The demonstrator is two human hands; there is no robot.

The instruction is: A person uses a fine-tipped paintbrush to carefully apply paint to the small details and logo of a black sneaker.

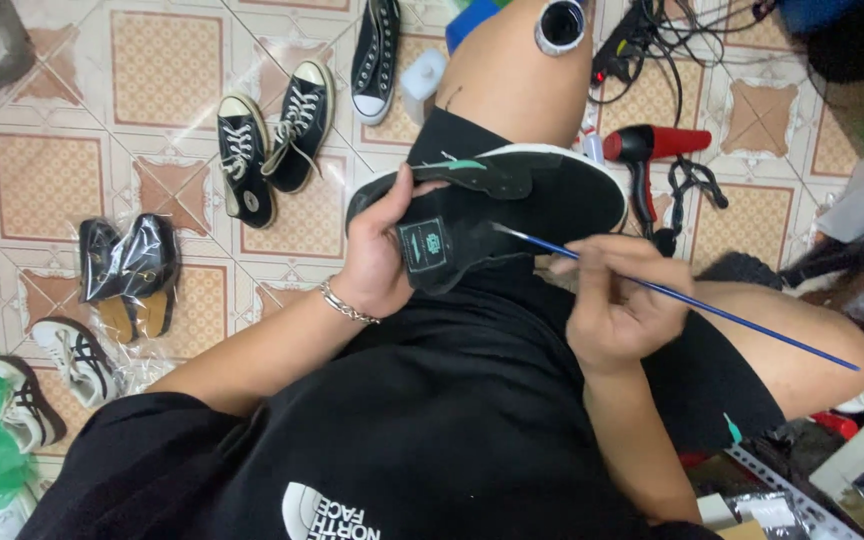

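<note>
Left hand curls its fingers closed, wrist bent inward; right hand pinches shut, forearm raised.

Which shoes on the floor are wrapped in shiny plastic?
The black pair with tan soles, left of the person's left hand. The black-and-white lace-up sneakers above them lie bare.

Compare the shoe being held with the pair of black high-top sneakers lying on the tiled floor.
The held shoe is gripped by the left hand above the lap, while the right hand aims a blue brush at it; the high-top sneakers lie untouched on the floor. Their white laces show; the held shoe shows none. Both are black with white soles.
</note>
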